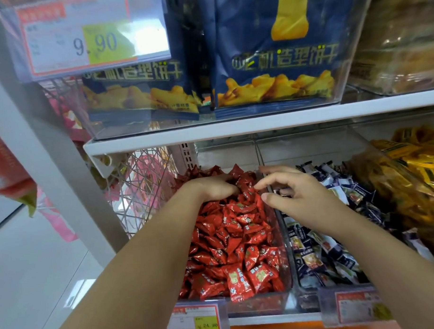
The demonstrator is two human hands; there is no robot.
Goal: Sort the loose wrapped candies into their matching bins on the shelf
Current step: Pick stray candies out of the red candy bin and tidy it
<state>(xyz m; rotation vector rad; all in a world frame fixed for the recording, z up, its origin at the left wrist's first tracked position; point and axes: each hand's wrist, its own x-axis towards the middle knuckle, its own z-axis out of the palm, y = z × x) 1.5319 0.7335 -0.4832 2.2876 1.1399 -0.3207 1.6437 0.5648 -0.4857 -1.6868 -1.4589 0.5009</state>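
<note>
Digging into red candies (238, 237), left hand (212, 189), grip unclear; right hand (298, 196) loosely spread, empty, above them.

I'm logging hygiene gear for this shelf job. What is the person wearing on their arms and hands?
The left forearm and right forearm are bare to the frame's edge, no sleeve showing. The left hand and right hand wear no gloves; neither wrist has a watch or bracelet. Rings cannot be told.

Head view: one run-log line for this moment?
left hand: fingers in red candies, grip unclear | right hand: loosely curled, nothing visibly held, above bin divider | neighbour bin: dark-blue candies
</note>
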